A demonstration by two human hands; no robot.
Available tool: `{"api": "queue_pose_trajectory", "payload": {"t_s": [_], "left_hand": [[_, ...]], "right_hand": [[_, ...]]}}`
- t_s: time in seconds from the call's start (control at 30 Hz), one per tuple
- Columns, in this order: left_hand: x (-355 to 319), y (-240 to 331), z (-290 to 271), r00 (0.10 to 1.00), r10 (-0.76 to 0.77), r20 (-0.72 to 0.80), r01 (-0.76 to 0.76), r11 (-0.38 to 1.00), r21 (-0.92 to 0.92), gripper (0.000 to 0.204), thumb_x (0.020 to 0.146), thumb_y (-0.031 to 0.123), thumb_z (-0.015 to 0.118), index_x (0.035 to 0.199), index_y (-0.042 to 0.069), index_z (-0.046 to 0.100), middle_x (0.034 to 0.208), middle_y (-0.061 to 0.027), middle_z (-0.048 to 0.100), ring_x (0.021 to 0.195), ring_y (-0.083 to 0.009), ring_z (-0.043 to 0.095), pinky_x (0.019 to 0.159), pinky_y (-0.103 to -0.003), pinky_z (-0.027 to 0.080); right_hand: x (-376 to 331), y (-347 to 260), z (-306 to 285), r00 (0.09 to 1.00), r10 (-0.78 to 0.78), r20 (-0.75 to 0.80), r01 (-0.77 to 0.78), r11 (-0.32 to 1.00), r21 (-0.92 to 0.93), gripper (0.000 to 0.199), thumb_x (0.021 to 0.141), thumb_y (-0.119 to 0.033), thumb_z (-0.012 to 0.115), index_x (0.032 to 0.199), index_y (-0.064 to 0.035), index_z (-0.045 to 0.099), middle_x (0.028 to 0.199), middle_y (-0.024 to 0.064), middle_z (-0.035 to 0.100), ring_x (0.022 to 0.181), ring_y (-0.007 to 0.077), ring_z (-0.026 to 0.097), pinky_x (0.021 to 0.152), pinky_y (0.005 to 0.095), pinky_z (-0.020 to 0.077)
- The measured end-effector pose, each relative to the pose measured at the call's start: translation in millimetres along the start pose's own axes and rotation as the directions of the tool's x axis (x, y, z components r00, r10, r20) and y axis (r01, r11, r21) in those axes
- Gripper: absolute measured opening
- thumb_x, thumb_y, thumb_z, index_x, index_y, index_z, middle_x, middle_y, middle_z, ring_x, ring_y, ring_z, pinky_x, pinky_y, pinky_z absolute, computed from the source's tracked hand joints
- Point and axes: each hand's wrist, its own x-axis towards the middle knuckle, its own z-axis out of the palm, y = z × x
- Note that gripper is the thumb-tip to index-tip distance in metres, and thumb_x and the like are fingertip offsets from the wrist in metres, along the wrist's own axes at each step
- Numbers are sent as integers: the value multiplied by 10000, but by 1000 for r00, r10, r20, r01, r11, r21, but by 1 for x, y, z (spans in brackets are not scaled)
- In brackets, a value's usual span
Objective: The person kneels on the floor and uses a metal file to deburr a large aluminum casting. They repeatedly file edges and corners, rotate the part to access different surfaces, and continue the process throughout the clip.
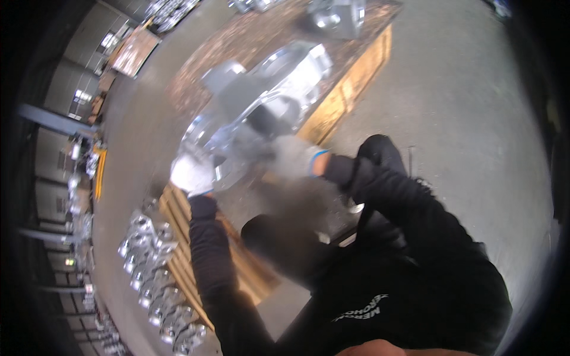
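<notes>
A large silvery metal casting [267, 101] lies on a wooden pallet [350, 83], blurred by motion. My left hand [191, 174], in a white glove, presses on the casting's near left end. My right hand [291, 157], in a grey-white glove with a blue cuff, rests on the casting's near edge close to its round opening. Both arms wear black sleeves. Whether the fingers wrap around the metal is hidden by blur.
Rows of small shiny metal parts [157, 279] lie on a second wooden pallet [184, 261] at lower left. More metal parts [335, 15] sit at the far end. Grey concrete floor [463, 118] spreads to the right. Racks [80, 196] line the left wall.
</notes>
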Motion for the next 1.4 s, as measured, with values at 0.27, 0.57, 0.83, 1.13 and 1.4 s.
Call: {"api": "queue_pose_trajectory", "payload": {"t_s": [0.27,0.57,0.83,1.13,1.4], "left_hand": [[14,21,-20,1000,-19,-14,18,999,-28,479,1023,252,537,649,-5,692,592,-235,634,525,-428,640,490,-503,499],[10,18,-10,998,-40,-41,41,999,17,392,993,189,508,680,34,685,633,-200,667,547,-390,656,511,-490,509],[11,19,-9,995,-63,-79,62,998,-12,551,1037,280,500,587,12,671,571,-226,626,512,-423,636,478,-498,493],[11,24,-20,997,-80,20,81,993,-83,476,1038,225,449,695,12,702,655,-211,676,593,-414,671,558,-488,530],[11,21,-15,998,-43,-42,40,997,-65,488,1043,246,486,669,7,691,630,-216,657,565,-428,648,536,-506,509]], "right_hand": [[2,21,20,994,-107,-23,109,951,289,441,961,-146,582,1391,-53,621,1164,258,707,919,283,731,856,353,568],[-18,19,16,973,132,187,-208,855,475,452,1021,-203,594,1448,-52,593,1089,144,667,907,189,661,841,314,525],[-20,20,36,978,200,57,-195,793,577,468,1042,-362,599,1431,-101,626,848,-4,681,643,46,566,552,214,445],[-27,0,41,914,297,277,-302,41,953,419,1044,-335,621,1384,-93,660,1240,16,670,1046,110,612,894,267,496],[-5,22,64,821,252,513,-440,-294,849,227,1029,-422,609,1095,-233,715,702,-44,536,535,80,445,444,253,326]]}}
